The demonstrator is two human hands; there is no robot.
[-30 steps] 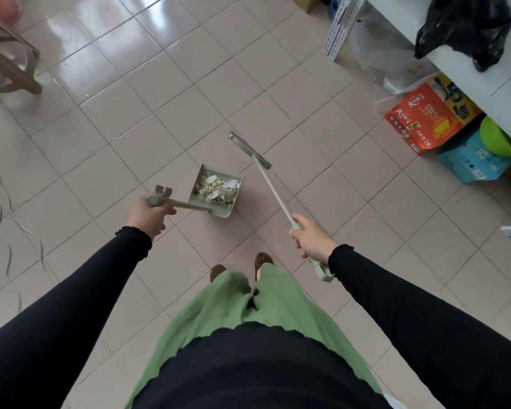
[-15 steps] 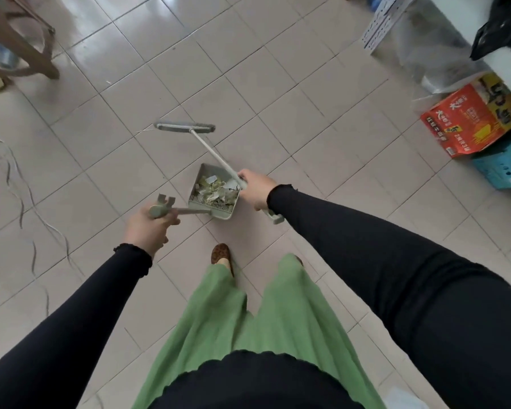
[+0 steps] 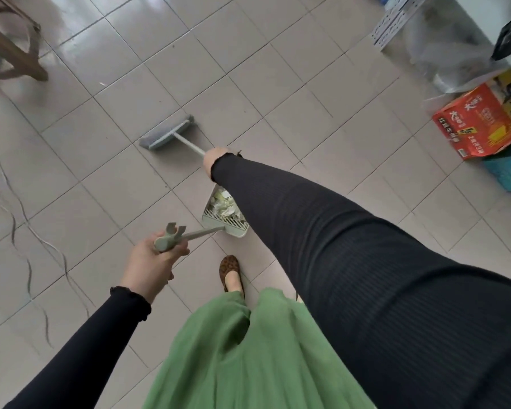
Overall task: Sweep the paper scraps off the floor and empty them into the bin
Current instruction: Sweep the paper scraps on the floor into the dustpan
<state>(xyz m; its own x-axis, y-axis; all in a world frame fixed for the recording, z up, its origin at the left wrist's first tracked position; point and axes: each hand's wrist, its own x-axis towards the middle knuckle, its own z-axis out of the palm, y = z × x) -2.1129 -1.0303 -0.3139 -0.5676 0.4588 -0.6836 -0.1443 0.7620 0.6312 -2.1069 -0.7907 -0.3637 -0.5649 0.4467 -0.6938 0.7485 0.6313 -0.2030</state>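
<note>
My left hand [image 3: 152,261] grips the handle of a pale green dustpan [image 3: 223,224], which hangs just above the tiled floor in front of my feet. Paper scraps [image 3: 223,205] fill the pan; my right forearm hides its right half. My right hand [image 3: 214,160] reaches forward and holds the thin handle of a grey-green broom [image 3: 167,134], whose head rests on the tiles beyond the pan. A single small white scrap [image 3: 102,83] lies on the floor further out to the left. No bin shows in view.
A wooden stool leg [image 3: 15,54] stands at the top left. A loose cable [image 3: 27,219] snakes along the left floor. An orange carton [image 3: 481,119] and a blue box [image 3: 508,169] sit at the right beside a white shelf frame [image 3: 396,22] and crumpled clear plastic [image 3: 443,57].
My right arm swung across from the right and stretched forward, carrying the broom head leftward and down onto the tiles beyond the pan. The dustpan stayed in my left hand.
</note>
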